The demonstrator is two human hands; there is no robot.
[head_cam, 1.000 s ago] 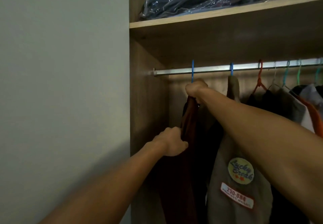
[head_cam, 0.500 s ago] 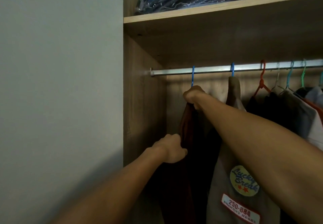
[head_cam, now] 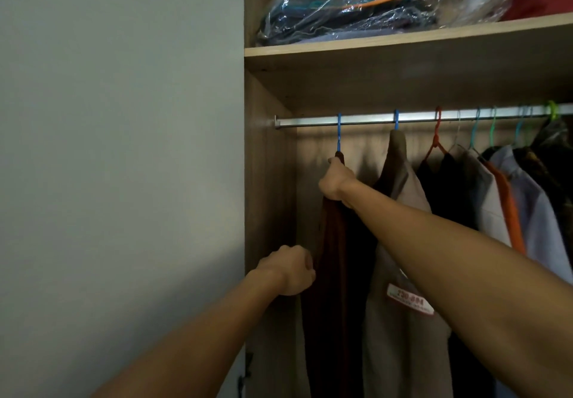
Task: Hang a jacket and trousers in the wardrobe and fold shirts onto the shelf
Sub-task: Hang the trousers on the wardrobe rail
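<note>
Head view: right hand (head_cam: 336, 182) grips the top of the dark brown trousers (head_cam: 333, 261) just under the blue hanger hook (head_cam: 339, 132), fingers curled round the cloth. Left hand (head_cam: 288, 270), lower and to the left of it, is fisted on the trousers' edge, pinching fabric. Since a second ago both hands keep the same grips; only the camera has tilted up and closer, so more of the top shelf (head_cam: 403, 39) shows. The hook already sits on the metal rail (head_cam: 372, 120). Judgement: trousers are hung and being straightened; release comes next.

Right of the right hand hangs the tan jacket (head_cam: 403, 320) on its own blue hanger. Its red-and-white patch (head_cam: 409, 301) reads roughly "250-884", blurred now; the line under it is unreadable. Further right hang other shirts (head_cam: 508, 199). Above the hands, plastic-bagged clothes (head_cam: 356, 13) lie on the shelf. No folded shirts visible yet.
</note>
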